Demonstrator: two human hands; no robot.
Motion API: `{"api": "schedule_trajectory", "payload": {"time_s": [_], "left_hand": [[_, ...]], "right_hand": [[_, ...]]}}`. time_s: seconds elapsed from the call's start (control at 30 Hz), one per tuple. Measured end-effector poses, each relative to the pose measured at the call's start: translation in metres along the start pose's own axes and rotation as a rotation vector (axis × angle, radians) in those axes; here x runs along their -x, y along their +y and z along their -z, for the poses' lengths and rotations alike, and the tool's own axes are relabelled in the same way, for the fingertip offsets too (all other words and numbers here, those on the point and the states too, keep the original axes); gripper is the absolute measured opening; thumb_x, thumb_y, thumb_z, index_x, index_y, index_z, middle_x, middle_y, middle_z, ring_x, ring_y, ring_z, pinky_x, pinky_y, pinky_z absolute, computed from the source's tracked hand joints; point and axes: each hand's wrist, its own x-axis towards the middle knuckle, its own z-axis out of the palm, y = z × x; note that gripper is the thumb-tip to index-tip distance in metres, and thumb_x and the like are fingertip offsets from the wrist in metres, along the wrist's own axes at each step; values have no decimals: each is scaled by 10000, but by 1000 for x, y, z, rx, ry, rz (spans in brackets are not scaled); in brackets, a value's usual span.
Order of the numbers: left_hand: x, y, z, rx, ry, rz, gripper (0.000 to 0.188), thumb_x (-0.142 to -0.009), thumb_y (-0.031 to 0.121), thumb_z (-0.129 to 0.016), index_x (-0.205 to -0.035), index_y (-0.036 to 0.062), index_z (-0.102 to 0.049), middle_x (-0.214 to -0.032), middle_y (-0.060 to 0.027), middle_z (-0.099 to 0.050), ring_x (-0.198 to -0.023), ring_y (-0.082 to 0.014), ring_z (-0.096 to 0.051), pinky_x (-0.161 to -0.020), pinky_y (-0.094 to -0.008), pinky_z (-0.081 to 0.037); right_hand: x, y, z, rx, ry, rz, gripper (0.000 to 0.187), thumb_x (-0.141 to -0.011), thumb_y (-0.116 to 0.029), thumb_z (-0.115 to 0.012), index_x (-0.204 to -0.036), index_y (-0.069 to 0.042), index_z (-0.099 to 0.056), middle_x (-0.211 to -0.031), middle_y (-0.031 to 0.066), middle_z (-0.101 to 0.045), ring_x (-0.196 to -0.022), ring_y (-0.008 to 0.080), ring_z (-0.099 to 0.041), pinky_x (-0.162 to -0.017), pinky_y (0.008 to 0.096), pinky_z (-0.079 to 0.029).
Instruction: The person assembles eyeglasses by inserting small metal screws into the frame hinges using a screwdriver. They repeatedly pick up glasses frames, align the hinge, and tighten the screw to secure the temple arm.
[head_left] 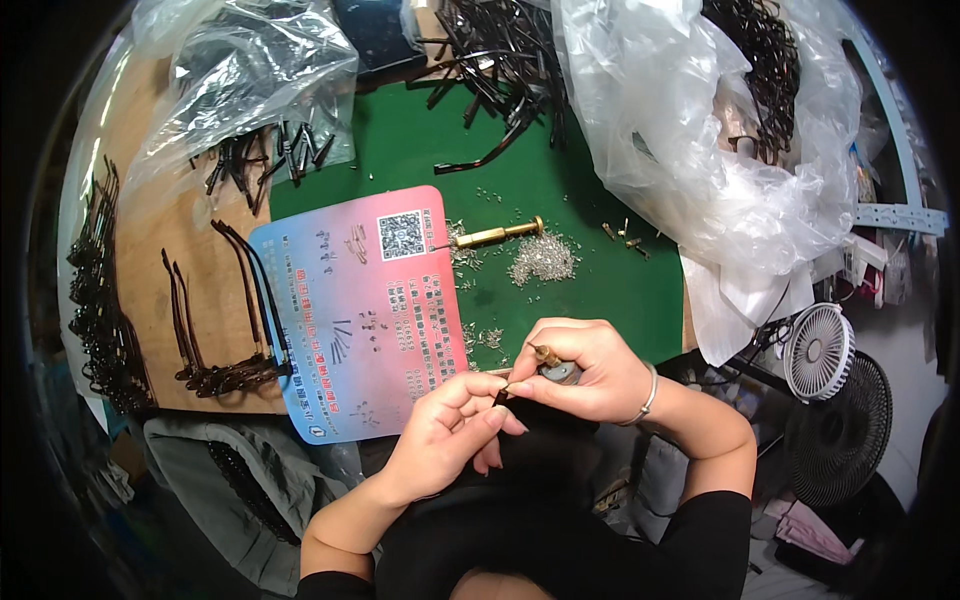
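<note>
My left hand [452, 428] is closed in a pinch on a small dark piece [502, 397] that looks like the end of a glasses temple; most of it is hidden by the fingers. Against it, the fingertips of my right hand [600, 378] meet the left ones. My right hand is wrapped round a brass-ended screwdriver [545, 354] with a greyish body, its tip not clearly visible. Beyond both hands, a pile of tiny silver screws [543, 260] lies on the green mat [620, 290]. A second brass screwdriver [495, 234] rests beside that pile.
A blue-and-pink printed sheet [370, 290] bears small metal parts. Dark glasses temples [235, 377] are grouped at the left, with another heap [505, 60] at the back. Plastic bags [660, 110] stand at the back right. A white fan [820, 350] is at the right.
</note>
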Motion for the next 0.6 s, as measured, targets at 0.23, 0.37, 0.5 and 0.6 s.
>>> {"api": "schedule_trajectory", "payload": {"time_s": [0.23, 0.37, 0.5, 0.6], "left_hand": [[-2, 12, 12, 31, -119, 200, 195, -916, 110, -529, -1088, 20, -544, -864, -89, -656, -561, -80, -552, -486, -203, -437], [-5, 12, 13, 65, -128, 141, 175, -917, 108, -532, -1065, 14, -550, -877, -99, -660, -562, -74, -550, -497, -197, -441], [-8, 11, 9, -60, -89, 67, 188, -928, 105, -515, -1090, 13, -532, -890, -91, -659, -578, -68, -549, -519, -195, -451], [-3, 5, 2, -169, -8, 4, 258, -936, 82, -479, -1183, 12, -501, -936, -79, -653, -590, -65, -550, -549, -206, -478]], "right_hand": [[-15, 1, 11, -36, -301, 42, 117, -778, -127, -678, -820, -23, -645, -756, 89, -599, -678, 204, -606, -605, 294, -473], [-17, 11, 6, -244, -265, -20, 161, -803, -178, -687, -833, -21, -664, -734, 53, -601, -632, 136, -563, -580, 267, -452], [-15, 10, 8, -494, -283, -384, 205, -808, -194, -699, -854, -12, -618, -719, 11, -573, -570, 62, -516, -498, 214, -419], [-16, 12, 5, -437, -294, -531, 298, -772, -192, -737, -891, -12, -532, -781, 28, -551, -637, 70, -531, -551, 213, -440]]}}
